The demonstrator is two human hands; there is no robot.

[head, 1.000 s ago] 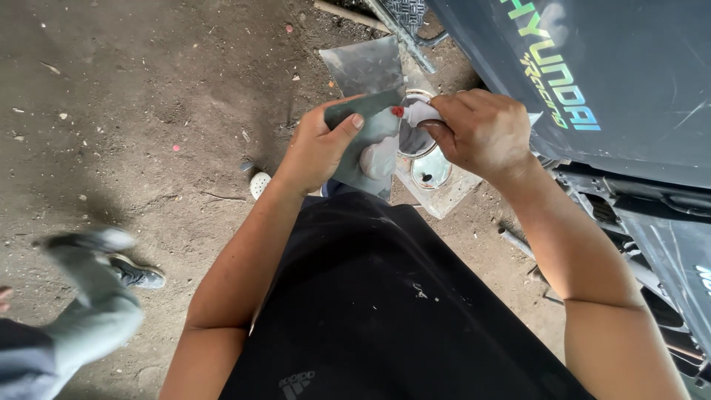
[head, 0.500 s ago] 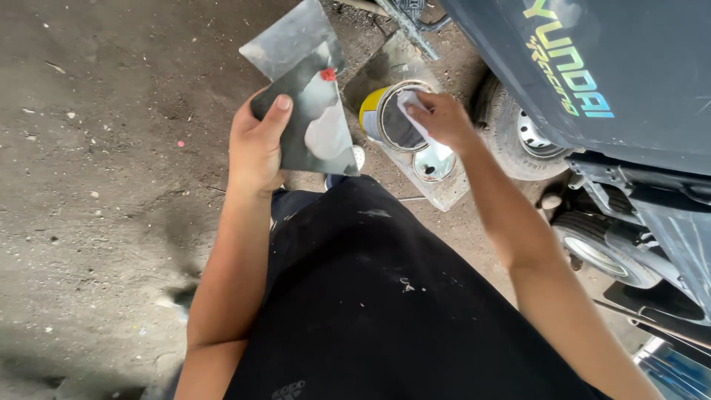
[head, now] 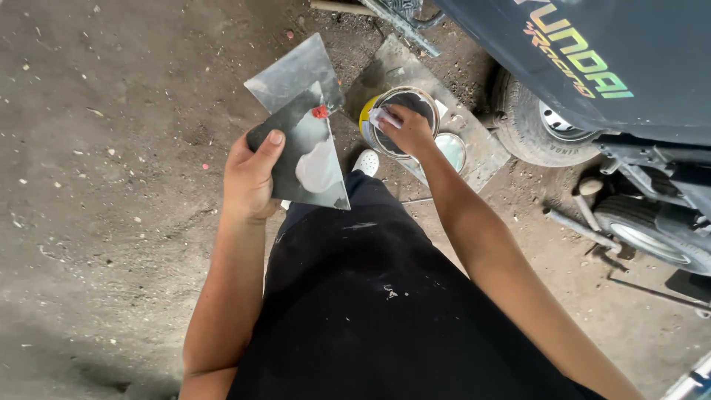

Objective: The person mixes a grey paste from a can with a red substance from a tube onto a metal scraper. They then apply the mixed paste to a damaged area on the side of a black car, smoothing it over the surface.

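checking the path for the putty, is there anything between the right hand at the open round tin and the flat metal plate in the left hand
Nothing visible does. The right hand is at the mouth of the open round tin. The left hand holds the flat metal plate up beside it. Only open air over the floor lies between them.

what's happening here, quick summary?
A person stands on a dirt floor beside a dark vehicle. The left hand holds flat metal plates carrying a blob of pale putty and a small red dab. The right hand reaches into an open can with a small pale scraper; the can sits on a metal sheet.
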